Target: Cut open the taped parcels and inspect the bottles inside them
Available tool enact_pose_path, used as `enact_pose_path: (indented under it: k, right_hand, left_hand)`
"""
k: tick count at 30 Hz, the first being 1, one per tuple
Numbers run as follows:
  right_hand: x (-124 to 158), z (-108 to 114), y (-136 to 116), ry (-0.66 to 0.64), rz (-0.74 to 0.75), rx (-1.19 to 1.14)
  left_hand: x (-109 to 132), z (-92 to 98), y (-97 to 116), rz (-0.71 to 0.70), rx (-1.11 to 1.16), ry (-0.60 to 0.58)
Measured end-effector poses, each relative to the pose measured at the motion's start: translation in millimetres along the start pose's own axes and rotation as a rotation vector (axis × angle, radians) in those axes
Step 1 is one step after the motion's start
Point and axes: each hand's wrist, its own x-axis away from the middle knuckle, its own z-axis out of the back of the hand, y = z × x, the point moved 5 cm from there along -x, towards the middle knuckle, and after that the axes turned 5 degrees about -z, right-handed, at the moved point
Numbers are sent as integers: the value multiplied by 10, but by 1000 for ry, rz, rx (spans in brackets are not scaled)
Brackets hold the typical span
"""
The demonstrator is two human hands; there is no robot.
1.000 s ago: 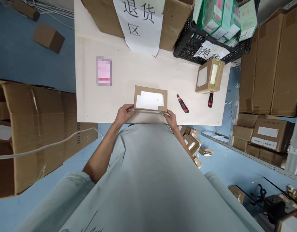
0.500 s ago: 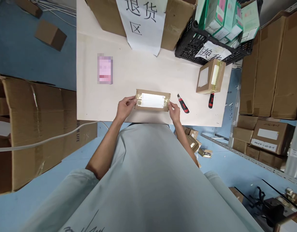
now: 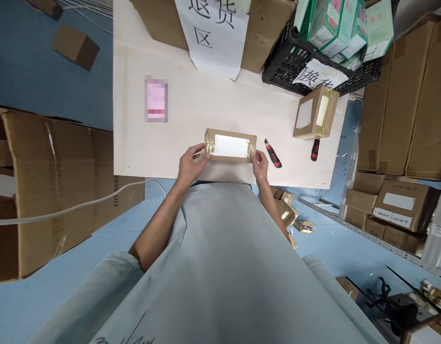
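A small brown cardboard box (image 3: 230,159) with a white label and shiny tape at both ends is near the table's front edge. My left hand (image 3: 192,162) grips its left end, thumb on the front corner. At the opposite end, my right hand (image 3: 259,165) holds the box between thumb and fingers. Just right of it lies a red and black utility knife (image 3: 272,154), its tip pointing away from me. Whether the box rests on the table or is slightly raised, I cannot tell.
On the white table (image 3: 184,105) lies a pink blurred item (image 3: 156,100). A taped carton (image 3: 315,113) stands at the right, beside another red-black handle (image 3: 315,150). Behind are a big carton (image 3: 163,26) with a paper sign and a black crate (image 3: 283,57) of green-white boxes.
The box has shifted slightly right and away from me, tilting a little so more of its far side shows. My left hand has moved right with it, its thumb now on the front corner.
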Motion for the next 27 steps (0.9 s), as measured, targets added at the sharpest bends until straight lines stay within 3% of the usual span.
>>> enact_pose_path:
  k: [3, 6, 8, 11, 14, 20, 23, 27]
  right_hand:
    - [-77, 205, 79, 30, -36, 9]
    - [-144, 443, 204, 63, -105, 33]
    - [-179, 553, 281, 74, -134, 47]
    - [-209, 601, 342, 48, -128, 65]
    - [-199, 579, 327, 35, -104, 92]
    - [-132, 491, 156, 33, -41, 93]
    - [-92, 370, 33, 7, -10, 93]
    - [61, 70, -252, -22, 70, 208]
  left_hand:
    - [148, -168, 385, -81, -24, -94]
    - [308, -423, 694, -140, -40, -298]
    - [388, -580, 816, -201, -86, -415]
    - [427, -700, 861, -256, -178, -491]
    - [397, -655, 840, -265, -260, -483]
    - [321, -389, 832, -368, -362, -384]
    - [232, -262, 664, -349, -422, -307]
    - [41, -56, 285, -209, -467, -219]
